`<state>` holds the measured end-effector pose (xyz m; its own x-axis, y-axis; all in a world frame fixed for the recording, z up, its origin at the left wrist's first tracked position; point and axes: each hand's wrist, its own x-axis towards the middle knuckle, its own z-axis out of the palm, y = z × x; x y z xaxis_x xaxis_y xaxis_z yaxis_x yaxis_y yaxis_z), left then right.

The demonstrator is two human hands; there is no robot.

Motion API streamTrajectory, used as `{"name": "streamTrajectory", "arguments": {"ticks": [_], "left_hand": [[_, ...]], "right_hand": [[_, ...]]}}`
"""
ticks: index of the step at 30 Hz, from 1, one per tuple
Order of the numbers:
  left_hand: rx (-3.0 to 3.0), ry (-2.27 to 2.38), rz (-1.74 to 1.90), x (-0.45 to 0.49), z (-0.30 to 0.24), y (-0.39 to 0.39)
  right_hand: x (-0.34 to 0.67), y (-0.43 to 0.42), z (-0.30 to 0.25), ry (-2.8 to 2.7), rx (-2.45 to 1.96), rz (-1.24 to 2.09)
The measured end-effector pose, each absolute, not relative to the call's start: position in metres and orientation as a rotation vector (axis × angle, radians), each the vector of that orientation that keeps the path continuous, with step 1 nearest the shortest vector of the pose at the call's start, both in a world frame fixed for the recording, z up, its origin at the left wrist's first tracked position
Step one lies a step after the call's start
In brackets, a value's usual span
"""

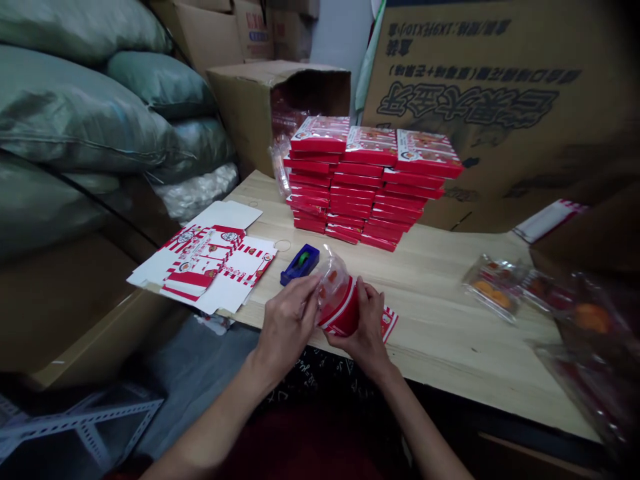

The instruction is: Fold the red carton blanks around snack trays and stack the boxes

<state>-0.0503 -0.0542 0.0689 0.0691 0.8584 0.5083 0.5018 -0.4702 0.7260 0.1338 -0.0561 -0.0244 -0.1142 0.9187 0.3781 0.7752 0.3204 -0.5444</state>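
Observation:
Both my hands meet at the near edge of the wooden table (pixel 440 320). My right hand (pixel 367 327) grips a red and white printed carton (pixel 345 310) from the right side. My left hand (pixel 290 320) pinches a clear plastic packet (pixel 330 273) that sticks out of the carton's upper end, with orange contents showing inside. A blue tape dispenser (pixel 300 263) lies just beyond my left hand. Flat unfolded cartons (pixel 205 263) lie spread to the left.
Three stacks of finished red boxes (pixel 370 180) stand at the back of the table. Clear packets with orange pieces (pixel 495 283) lie at the right. An open cardboard box (pixel 270 100), a large printed carton (pixel 500 100) and grey sacks (pixel 90 107) surround the table.

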Motion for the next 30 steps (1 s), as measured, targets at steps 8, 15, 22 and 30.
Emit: {"name": "streamTrajectory", "arguments": {"ticks": [8,15,22,30], "left_hand": [[2.126,1.233,1.046,-0.023,0.058,-0.039],[2.489,0.891,0.746,-0.007,0.076,-0.042],[2.024,1.076,1.309,0.001,0.047,-0.053],[1.516,0.768,0.925,-0.016,0.03,-0.04]], "right_hand": [[0.135,-0.064,-0.013,-1.704,-1.461,0.306],[0.133,-0.067,-0.009,-1.483,-1.519,0.306],[0.137,-0.078,-0.007,-1.222,-1.639,0.28],[0.157,-0.087,-0.008,-1.11,-1.399,0.604]]}}
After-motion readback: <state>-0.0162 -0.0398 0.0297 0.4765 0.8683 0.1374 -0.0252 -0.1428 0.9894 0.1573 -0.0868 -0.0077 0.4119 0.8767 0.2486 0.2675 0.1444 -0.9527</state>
